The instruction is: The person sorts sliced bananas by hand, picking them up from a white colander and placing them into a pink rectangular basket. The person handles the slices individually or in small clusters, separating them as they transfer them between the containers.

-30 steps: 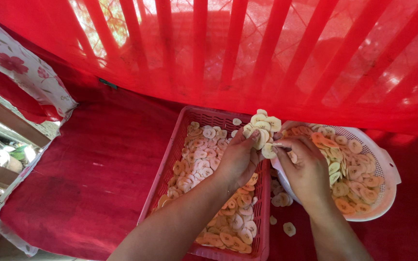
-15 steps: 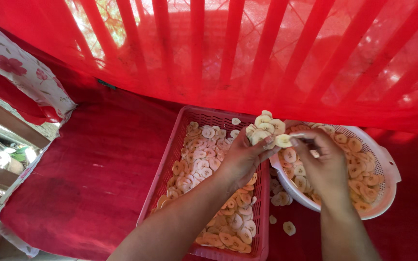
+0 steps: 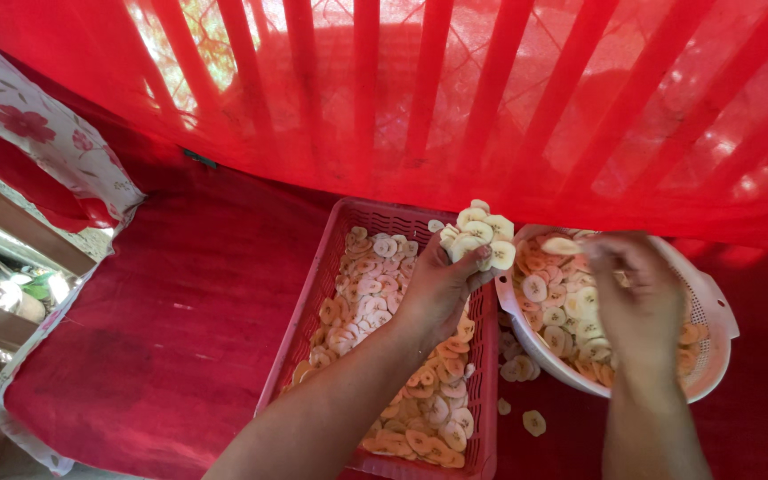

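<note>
In the head view, the left hand (image 3: pixel 442 289) was clamped around a stack of banana slices (image 3: pixel 477 236), held above the far right corner of the red slotted tray (image 3: pixel 313 311). The slices were pale cream rounds with darker centres, fanned out above the fingers, thin and roughly coin-shaped. The right hand (image 3: pixel 637 298) hovered over the white perforated colander (image 3: pixel 713 311), fingers drawn together; it was blurred, and whether they pinched a slice I could not tell. One pale slice (image 3: pixel 562 245) showed just beside its fingertips.

The tray held a spread layer of similar slices, paler at the far end and more orange near the person. The colander, just beside the tray, held more. A few loose slices (image 3: pixel 533 421) lay on the red cloth (image 3: pixel 162 338) between and below them. Red netting (image 3: pixel 491 98) hung behind.
</note>
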